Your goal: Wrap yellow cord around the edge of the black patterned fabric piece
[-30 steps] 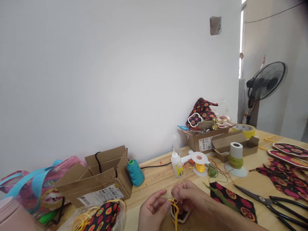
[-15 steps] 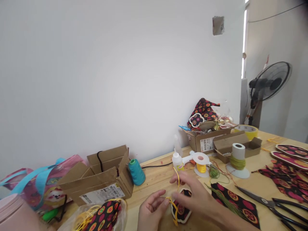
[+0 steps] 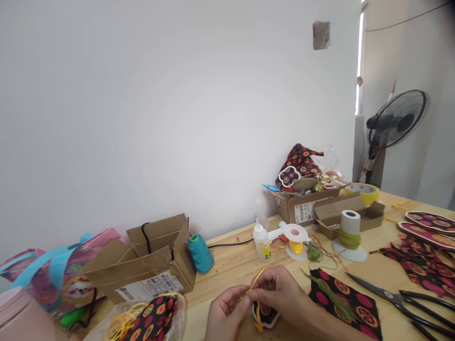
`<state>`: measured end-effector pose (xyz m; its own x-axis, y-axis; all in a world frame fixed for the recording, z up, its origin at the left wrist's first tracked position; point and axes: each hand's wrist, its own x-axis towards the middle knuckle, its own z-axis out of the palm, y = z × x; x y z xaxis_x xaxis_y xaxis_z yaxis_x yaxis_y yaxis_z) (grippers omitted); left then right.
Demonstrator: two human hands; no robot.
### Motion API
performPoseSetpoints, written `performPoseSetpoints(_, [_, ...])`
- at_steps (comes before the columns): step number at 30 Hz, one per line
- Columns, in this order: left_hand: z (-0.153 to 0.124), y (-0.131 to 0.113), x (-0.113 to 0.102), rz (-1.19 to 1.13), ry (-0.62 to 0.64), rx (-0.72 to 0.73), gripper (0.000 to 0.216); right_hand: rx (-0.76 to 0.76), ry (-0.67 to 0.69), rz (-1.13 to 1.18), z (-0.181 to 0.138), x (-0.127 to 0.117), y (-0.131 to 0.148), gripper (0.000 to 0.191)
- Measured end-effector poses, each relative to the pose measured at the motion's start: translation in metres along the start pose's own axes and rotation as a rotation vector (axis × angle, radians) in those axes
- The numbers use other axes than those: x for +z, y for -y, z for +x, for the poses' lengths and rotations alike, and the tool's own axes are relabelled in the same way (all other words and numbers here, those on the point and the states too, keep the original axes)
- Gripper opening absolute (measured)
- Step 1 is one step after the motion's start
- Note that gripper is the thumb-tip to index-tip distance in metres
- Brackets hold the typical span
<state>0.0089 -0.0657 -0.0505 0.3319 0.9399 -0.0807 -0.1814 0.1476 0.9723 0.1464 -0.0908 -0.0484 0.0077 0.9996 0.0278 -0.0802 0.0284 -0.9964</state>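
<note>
At the bottom centre, both my hands meet over a small flower-shaped patterned fabric piece [image 3: 265,316] lying on the wooden table [image 3: 231,265]. My left hand [image 3: 223,316] pinches a yellow cord [image 3: 256,280] at its fingertips. My right hand [image 3: 279,293] is curled over the piece and also grips the cord, which loops up between the two hands and hangs down over the fabric piece.
Glue bottle [image 3: 262,242], yellow cord spool [image 3: 295,240], green spool [image 3: 350,232], teal thread cone [image 3: 199,253]. Open cardboard boxes at left [image 3: 149,265] and back [image 3: 309,203]. Black scissors [image 3: 401,300], patterned fabric [image 3: 346,300], a fan [image 3: 396,121], a bag [image 3: 53,274].
My right hand, which had lifted the cord toward the glue bottle, has come back down against my left hand over the fabric piece. The cord now arcs between them.
</note>
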Motion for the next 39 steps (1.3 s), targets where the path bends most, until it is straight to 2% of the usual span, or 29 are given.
performPoseSetpoints(6, [-0.001, 0.0, 0.001, 0.039, 0.051, 0.02, 0.019, -0.069, 0.008, 0.036, -0.001, 0.0, -0.001, 0.027])
performPoseSetpoints(13, [-0.001, -0.001, 0.004, 0.067, -0.036, 0.059, 0.02, -0.057, 0.056, 0.068, 0.002, -0.002, -0.005, 0.029])
performPoseSetpoints(17, [-0.001, -0.003, 0.005, 0.051, -0.046, 0.022, 0.023, -0.053, 0.07, 0.064, 0.002, -0.002, -0.002, 0.027])
performPoseSetpoints(23, [0.001, 0.004, 0.002, 0.034, -0.005, -0.038, 0.022, -0.07, 0.002, -0.024, -0.001, 0.0, 0.001, 0.023])
performPoseSetpoints(28, [0.002, 0.009, 0.001, 0.066, 0.018, -0.048, 0.021, -0.184, -0.183, -0.089, -0.002, -0.004, 0.008, 0.019])
performPoseSetpoints(31, [-0.001, 0.005, 0.004, 0.088, 0.002, -0.047, 0.021, -0.178, -0.249, -0.104, -0.003, -0.006, 0.018, 0.021])
performPoseSetpoints(36, [-0.004, -0.003, 0.01, 0.076, -0.02, -0.032, 0.022, -0.196, -0.26, -0.018, -0.001, -0.008, 0.022, 0.025])
performPoseSetpoints(39, [-0.004, -0.004, 0.009, 0.028, -0.081, -0.049, 0.023, -0.184, -0.224, 0.09, 0.002, -0.01, 0.018, 0.028])
